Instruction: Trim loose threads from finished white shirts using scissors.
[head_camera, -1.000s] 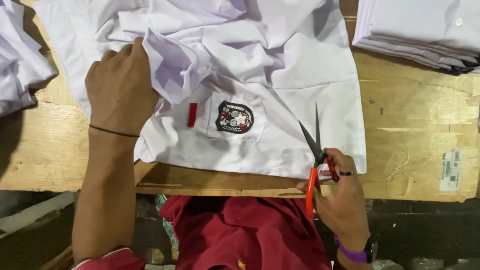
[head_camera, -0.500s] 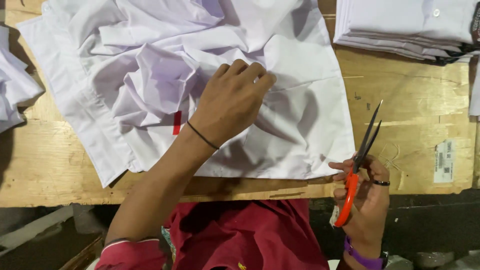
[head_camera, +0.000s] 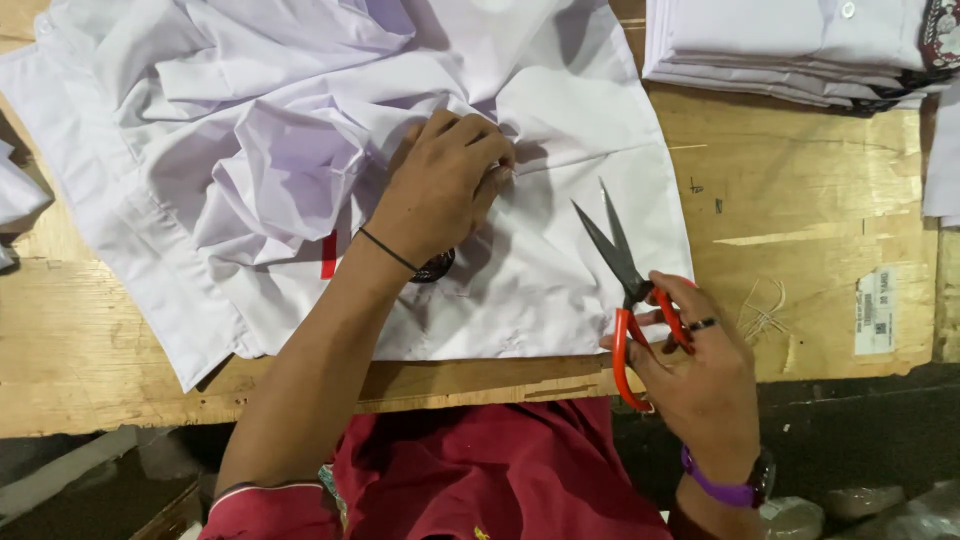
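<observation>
A white shirt (head_camera: 300, 160) is lying spread and rumpled over the left and middle of the wooden worktable (head_camera: 800, 200), reaching almost from the left edge to past the centre. Its cloth is bunching into soft folds and ridges toward the top left, while the lower right part is lying flatter. A small red tab (head_camera: 329, 254) is showing on the fabric just left of the forearm, and a dark round badge (head_camera: 437, 266) is peeking out from under the wrist.

The left hand (head_camera: 440, 185) is pressing down on the middle of the shirt with its fingers curled, gathering a pinch of fabric beneath them; a thin black band is circling its wrist.

Further right, the right hand (head_camera: 700, 370) is gripping orange-handled scissors (head_camera: 625, 275) at the shirt's lower right edge, fingers through the loops, with the dark blades slightly parted and pointing up and left over the cloth. A purple strap is sitting on that wrist.

At the top right corner, a stack of folded white garments (head_camera: 790, 50) is resting on the table, well apart from the hands.
</observation>
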